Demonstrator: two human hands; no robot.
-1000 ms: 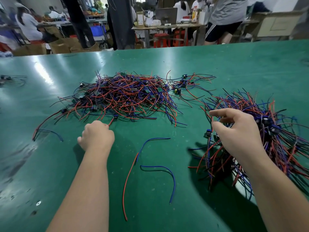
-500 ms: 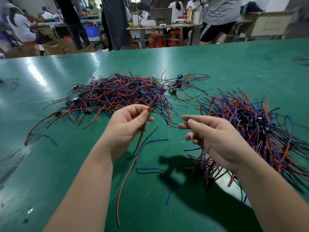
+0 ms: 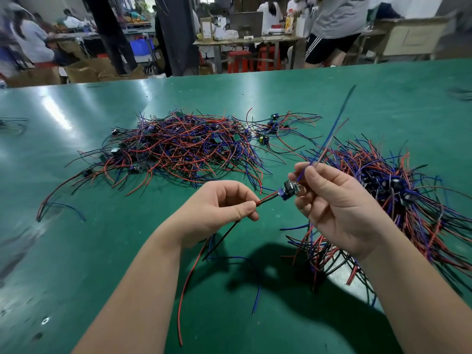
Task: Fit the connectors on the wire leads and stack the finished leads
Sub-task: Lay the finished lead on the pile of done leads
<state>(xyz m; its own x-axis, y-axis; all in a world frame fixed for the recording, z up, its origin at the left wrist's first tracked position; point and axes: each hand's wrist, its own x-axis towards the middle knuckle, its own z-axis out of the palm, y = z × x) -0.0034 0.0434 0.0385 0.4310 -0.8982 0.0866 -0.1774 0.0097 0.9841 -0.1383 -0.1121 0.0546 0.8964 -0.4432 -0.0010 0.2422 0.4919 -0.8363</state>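
Since the small dark connector (image 3: 290,191) hangs in the air between the two hands, above the bench (image 3: 383,103) and nearer the right one, it is carried wholly by its wires. The left hand (image 3: 219,209) has a narrow grip, thumb and forefinger pinching the red and black pair (image 3: 268,198) just short of the connector, the tails trailing down past the wrist. The right hand (image 3: 339,208) is likewise drawn to a pinch, holding a blue lead (image 3: 337,116) and a thin reddish one beside it, which stand up and away over the heap on the right (image 3: 408,200). Whether its lower fingers touch the connector I cannot tell. The piece looks very light and the wires limp yet springy, so they will bend rather than push. I judge the best hold is close to the connector body. The joints where wire meets body seem the weak spot, so any pull should be gentle. A larger tangle (image 3: 184,146) lies farther back, and a loose red wire (image 3: 187,277) lies near.
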